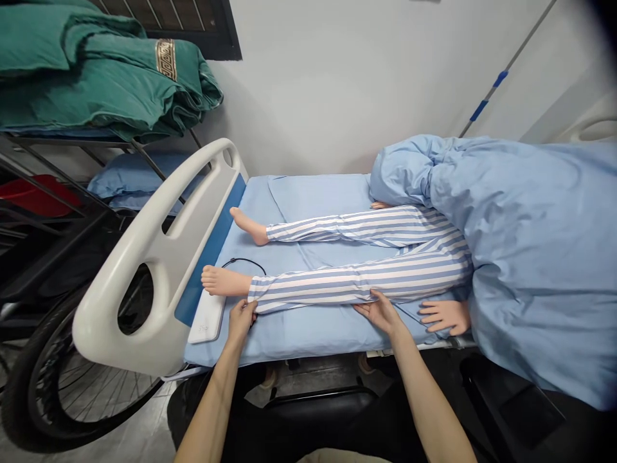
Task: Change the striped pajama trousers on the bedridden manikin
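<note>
Blue-and-white striped trousers (313, 287) cover the legs of a manikin lying on the bed. My left hand (242, 319) pinches the cuff of the nearer trouser leg, just beside the manikin's bare foot (225, 281). Farther up that same leg, around the knee, my right hand (379, 311) grips the fabric's near edge, thumb on top and fingers partly underneath. The manikin's other foot (249, 226) lies behind, toes towards the footboard. To the right of my right hand rests the manikin's hand (445, 316), palm down on the sheet.
A folded-back light blue quilt (540, 251) covers the manikin's upper body. At the left stands the white footboard (103, 302); a white flat box (207, 318) with a black cable lies near it. A wheelchair wheel (43, 379) and a rack with green bedding (110, 83) are farther left.
</note>
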`<state>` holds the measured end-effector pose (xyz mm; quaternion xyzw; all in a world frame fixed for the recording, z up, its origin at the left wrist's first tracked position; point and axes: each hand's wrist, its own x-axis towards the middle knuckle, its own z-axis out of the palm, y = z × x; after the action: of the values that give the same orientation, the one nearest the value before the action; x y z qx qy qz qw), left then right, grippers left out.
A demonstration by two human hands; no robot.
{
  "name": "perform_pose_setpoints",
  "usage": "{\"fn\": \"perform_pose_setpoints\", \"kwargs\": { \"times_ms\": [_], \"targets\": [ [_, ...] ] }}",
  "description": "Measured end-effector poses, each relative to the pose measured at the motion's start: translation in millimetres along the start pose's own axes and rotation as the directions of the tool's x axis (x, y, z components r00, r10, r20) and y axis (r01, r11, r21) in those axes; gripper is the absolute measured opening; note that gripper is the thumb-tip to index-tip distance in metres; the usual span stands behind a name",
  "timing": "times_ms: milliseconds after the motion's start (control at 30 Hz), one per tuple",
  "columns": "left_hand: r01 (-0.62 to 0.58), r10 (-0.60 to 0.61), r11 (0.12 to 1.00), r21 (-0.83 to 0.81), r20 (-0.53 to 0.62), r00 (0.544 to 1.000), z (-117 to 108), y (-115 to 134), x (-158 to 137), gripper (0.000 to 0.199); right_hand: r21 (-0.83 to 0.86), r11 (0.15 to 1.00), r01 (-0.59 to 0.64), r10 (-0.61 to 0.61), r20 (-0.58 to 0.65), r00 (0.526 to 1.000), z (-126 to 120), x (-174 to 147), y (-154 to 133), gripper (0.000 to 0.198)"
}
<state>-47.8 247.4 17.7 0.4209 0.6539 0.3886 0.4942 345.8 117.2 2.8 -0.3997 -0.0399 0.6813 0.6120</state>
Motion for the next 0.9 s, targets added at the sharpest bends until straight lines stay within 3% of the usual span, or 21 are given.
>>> {"fn": "perform_pose_setpoints", "kwargs": {
  "times_ms": [167, 300, 367, 433, 500, 600, 700, 767, 833, 900],
  "targets": [
    [-0.004, 0.004, 0.999, -0.051, -0.012, 1.0, -7, 1, -2, 0.028, -0.284, 0.956, -0.077, 0.052, -0.093, 0.994, -1, -7, -4, 0.031],
    [-0.008, 0.008, 1.0, -0.027, 0.025, 1.0, -14, -3, -3, 0.028, -0.518, 0.849, -0.104, 0.032, -0.146, 0.989, 5, -22, 4, 0.03],
    [-0.052, 0.054, 0.997, 0.057, -0.036, 0.998, -17, -5, -6, 0.026, -0.618, 0.779, -0.106, 0.025, -0.138, 0.99, 10, -31, 9, 0.029],
    [-0.15, 0.185, 0.963, 0.225, -0.142, 0.973, -19, -5, -12, 0.028, -0.707, 0.701, -0.09, 0.033, -0.094, 0.995, 17, -39, 9, 0.032],
    [-0.256, 0.339, 0.885, 0.388, -0.161, 0.927, -19, 0, -22, 0.024, -0.781, 0.623, -0.041, 0.057, -0.008, 0.998, 27, -43, 3, 0.037],
    [-0.43, 0.501, 0.77, 0.471, -0.03, 0.865, -6, 24, -31, 0.014, -0.832, 0.548, 0.092, 0.08, 0.161, 0.984, 49, -31, -19, 0.045],
    [-0.536, 0.585, 0.676, 0.506, 0.075, 0.808, 21, 63, -16, 0.014, -0.849, 0.462, 0.256, 0.017, 0.297, 0.955, 75, 6, -50, 0.044],
    [-0.566, 0.593, 0.605, 0.56, 0.157, 0.79, 44, 90, 12, 0.019, -0.879, 0.304, 0.367, -0.122, 0.346, 0.93, 92, 43, -74, 0.044],
    [-0.606, 0.599, 0.484, 0.631, 0.267, 0.755, 66, 113, 50, 0.028, -0.908, 0.033, 0.417, -0.275, 0.392, 0.878, 106, 85, -98, 0.047],
    [-0.634, 0.573, 0.328, 0.7, 0.386, 0.723, 85, 129, 91, 0.041, -0.879, -0.285, 0.382, -0.33, 0.464, 0.822, 118, 126, -121, 0.056]
  ]
}}
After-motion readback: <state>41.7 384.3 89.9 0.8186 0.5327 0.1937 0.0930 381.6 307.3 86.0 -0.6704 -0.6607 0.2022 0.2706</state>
